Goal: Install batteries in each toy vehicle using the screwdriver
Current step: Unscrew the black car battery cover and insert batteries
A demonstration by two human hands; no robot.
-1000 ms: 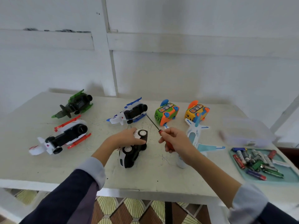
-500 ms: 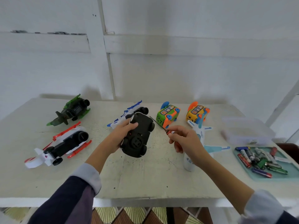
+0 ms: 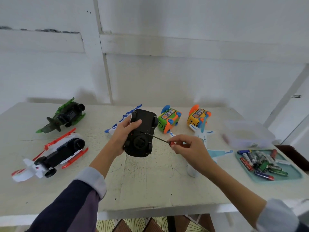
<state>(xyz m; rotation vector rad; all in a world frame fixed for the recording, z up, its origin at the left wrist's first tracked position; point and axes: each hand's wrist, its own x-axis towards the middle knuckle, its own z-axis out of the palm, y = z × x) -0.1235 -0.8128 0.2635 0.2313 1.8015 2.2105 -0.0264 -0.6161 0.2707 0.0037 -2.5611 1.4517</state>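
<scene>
My left hand [image 3: 122, 135] grips a black toy car [image 3: 142, 133] above the table, its black underside turned toward me. My right hand [image 3: 189, 148] pinches a small red-handled screwdriver [image 3: 158, 138]; its thin shaft slants up left and the tip touches the car's underside near the middle. A teal tray [image 3: 294, 173] at the right holds several loose batteries [image 3: 260, 162].
On the white table [image 3: 150, 186] lie a green plane toy [image 3: 65, 116], a red-and-white plane toy [image 3: 55, 153], a blue-and-white plane toy [image 3: 117, 127] behind the car, a green bus toy [image 3: 168, 119], an orange bus toy [image 3: 198, 115], a light-blue plane [image 3: 212, 148] and a clear plastic box [image 3: 247, 134].
My left hand lifted the black car off the table and turned its underside up. My right hand brought the screwdriver tip onto the underside.
</scene>
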